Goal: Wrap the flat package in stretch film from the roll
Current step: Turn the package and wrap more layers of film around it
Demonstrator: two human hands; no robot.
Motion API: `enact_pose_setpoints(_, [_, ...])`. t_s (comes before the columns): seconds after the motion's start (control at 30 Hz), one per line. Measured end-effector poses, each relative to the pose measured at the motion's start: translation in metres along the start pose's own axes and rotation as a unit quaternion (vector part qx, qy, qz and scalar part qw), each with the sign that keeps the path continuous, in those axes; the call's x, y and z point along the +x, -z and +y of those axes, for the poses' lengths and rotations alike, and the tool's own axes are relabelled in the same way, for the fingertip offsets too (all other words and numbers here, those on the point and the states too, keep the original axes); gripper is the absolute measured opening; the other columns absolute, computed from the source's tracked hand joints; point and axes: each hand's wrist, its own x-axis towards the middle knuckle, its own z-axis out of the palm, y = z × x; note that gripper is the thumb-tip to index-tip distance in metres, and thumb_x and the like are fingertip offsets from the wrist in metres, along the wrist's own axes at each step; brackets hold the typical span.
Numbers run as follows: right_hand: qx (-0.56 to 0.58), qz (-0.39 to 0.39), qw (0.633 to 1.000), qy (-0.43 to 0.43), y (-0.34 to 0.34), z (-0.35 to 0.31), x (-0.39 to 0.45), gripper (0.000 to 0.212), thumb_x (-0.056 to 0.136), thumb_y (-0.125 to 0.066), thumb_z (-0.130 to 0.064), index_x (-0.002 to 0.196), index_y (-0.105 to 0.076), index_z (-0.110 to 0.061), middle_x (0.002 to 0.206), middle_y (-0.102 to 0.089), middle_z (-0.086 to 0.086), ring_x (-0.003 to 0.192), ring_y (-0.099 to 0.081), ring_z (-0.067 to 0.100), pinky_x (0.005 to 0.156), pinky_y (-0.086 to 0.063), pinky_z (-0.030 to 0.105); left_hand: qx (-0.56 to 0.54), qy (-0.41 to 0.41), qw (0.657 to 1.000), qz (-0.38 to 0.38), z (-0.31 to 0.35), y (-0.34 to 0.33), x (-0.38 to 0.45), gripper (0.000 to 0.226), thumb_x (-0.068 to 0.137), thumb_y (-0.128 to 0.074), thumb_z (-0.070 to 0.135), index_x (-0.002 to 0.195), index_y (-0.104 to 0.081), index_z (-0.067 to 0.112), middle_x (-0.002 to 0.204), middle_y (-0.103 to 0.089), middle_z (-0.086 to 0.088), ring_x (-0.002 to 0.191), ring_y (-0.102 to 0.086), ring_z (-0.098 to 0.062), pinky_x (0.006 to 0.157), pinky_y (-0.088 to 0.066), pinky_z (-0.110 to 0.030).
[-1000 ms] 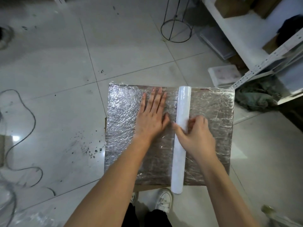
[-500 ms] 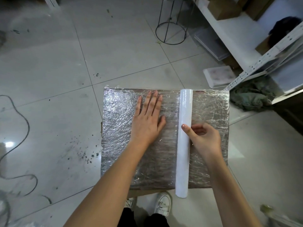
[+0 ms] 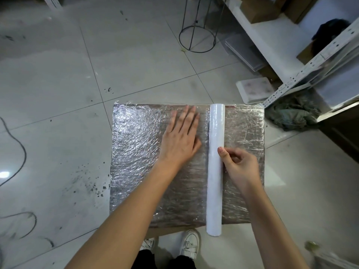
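Package is lying flat on the floor, already film-covered. Left hand is pressing flat, fingers straight toward 12 o'clock, likely pinning the film so it stays taut. Roll is lying across the package at 3 o'clock of that hand; right hand is touching it, fingers curled, grasping nothing clearly.
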Motion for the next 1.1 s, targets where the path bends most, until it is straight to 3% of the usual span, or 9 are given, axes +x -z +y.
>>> enact_pose_setpoints(0.13, [-0.007, 0.003, 1.000, 0.012, 0.000, 0.000, 0.003, 0.012, 0.086, -0.066, -0.031, 0.088, -0.067, -0.019, 0.075, -0.068, -0.007, 0.066, -0.062, 0.003, 0.054, -0.046, 0.008, -0.015, -0.019, 1.000, -0.001, 0.007, -0.007, 0.007, 0.070, 0.089, -0.018, 0.061, 0.148, -0.013, 0.023, 0.154, -0.027, -0.016, 0.144, -0.021, -0.030, 0.117, -0.009, -0.051])
enact_pose_setpoints(0.27, [-0.012, 0.008, 1.000, 0.011, -0.001, 0.002, 0.002, 0.016, 0.087, -0.065, -0.031, 0.092, -0.069, -0.017, 0.078, -0.068, -0.009, 0.074, -0.064, 0.005, 0.065, -0.052, 0.018, -0.039, -0.014, 0.998, 0.036, 0.009, -0.015, 0.007, 0.064, 0.089, -0.028, 0.055, 0.145, -0.036, 0.025, 0.150, -0.034, -0.018, 0.141, -0.028, -0.032, 0.114, -0.021, -0.056])
enact_pose_setpoints(0.37, [-0.035, 0.018, 0.999, 0.018, -0.004, 0.004, 0.001, 0.022, 0.087, -0.063, -0.037, 0.095, -0.069, -0.018, 0.086, -0.067, -0.007, 0.080, -0.064, 0.006, 0.072, -0.052, 0.022, -0.048, -0.011, 0.998, 0.047, 0.008, -0.016, 0.007, 0.061, 0.090, -0.029, 0.052, 0.144, -0.039, 0.026, 0.150, -0.033, -0.018, 0.141, -0.027, -0.031, 0.114, -0.018, -0.056])
enact_pose_setpoints(0.47, [-0.099, 0.039, 0.993, 0.043, -0.006, 0.003, 0.001, 0.030, 0.088, -0.058, -0.041, 0.103, -0.067, -0.016, 0.098, -0.055, -0.002, 0.081, -0.056, 0.002, 0.071, -0.044, 0.013, -0.041, -0.007, 0.998, 0.054, 0.009, -0.018, 0.009, 0.061, 0.089, -0.029, 0.053, 0.145, -0.033, 0.027, 0.149, -0.034, -0.018, 0.141, -0.027, -0.030, 0.113, -0.017, -0.055])
enact_pose_setpoints(0.6, [-0.205, 0.037, 0.976, 0.062, -0.011, -0.001, -0.002, 0.038, 0.094, -0.044, -0.042, 0.111, -0.060, -0.012, 0.105, -0.047, 0.001, 0.085, -0.055, 0.015, 0.081, -0.049, 0.035, -0.043, -0.014, 0.995, 0.088, 0.008, -0.023, 0.011, 0.059, 0.088, -0.033, 0.054, 0.142, -0.028, 0.029, 0.148, -0.036, -0.019, 0.139, -0.026, -0.031, 0.112, -0.015, -0.054])
enact_pose_setpoints(0.67, [-0.260, 0.035, 0.962, 0.070, -0.014, -0.004, -0.003, 0.039, 0.096, -0.040, -0.044, 0.110, -0.056, -0.012, 0.105, -0.046, 0.001, 0.082, -0.055, 0.018, 0.078, -0.049, 0.040, -0.047, -0.018, 0.994, 0.101, 0.007, -0.025, 0.011, 0.058, 0.088, -0.034, 0.053, 0.141, -0.029, 0.030, 0.148, -0.036, -0.020, 0.139, -0.026, -0.032, 0.113, -0.016, -0.054])
enact_pose_setpoints(0.83, [-0.331, 0.028, 0.940, 0.082, -0.016, -0.008, -0.002, 0.042, 0.084, -0.055, -0.056, 0.100, -0.046, -0.018, 0.097, -0.039, -0.004, 0.077, -0.046, 0.016, 0.067, -0.036, 0.031, -0.065, -0.023, 0.993, 0.094, 0.005, -0.023, 0.014, 0.054, 0.087, -0.037, 0.050, 0.136, -0.034, 0.028, 0.146, -0.039, -0.022, 0.138, -0.033, -0.035, 0.112, -0.023, -0.058])
enact_pose_setpoints(0.97, [-0.268, 0.026, 0.959, 0.086, -0.015, -0.001, 0.000, 0.042, 0.085, -0.060, -0.048, 0.110, -0.051, -0.015, 0.098, -0.043, -0.003, 0.083, -0.053, 0.018, 0.070, -0.042, 0.033, -0.078, 0.003, 0.994, 0.074, 0.006, -0.021, 0.015, 0.062, 0.086, -0.035, 0.051, 0.137, -0.041, 0.016, 0.148, -0.038, -0.017, 0.141, -0.028, -0.030, 0.116, -0.014, -0.054])
enact_pose_setpoints(1.1, [-0.183, 0.034, 0.979, 0.087, -0.015, 0.003, -0.003, 0.042, 0.082, -0.066, -0.042, 0.108, -0.043, -0.019, 0.093, -0.051, -0.007, 0.086, -0.057, 0.018, 0.075, -0.048, 0.038, -0.088, 0.035, 0.994, 0.062, 0.009, -0.015, 0.019, 0.058, 0.093, -0.027, 0.047, 0.146, -0.035, 0.026, 0.146, -0.042, -0.014, 0.139, -0.031, -0.027, 0.116, -0.012, -0.050])
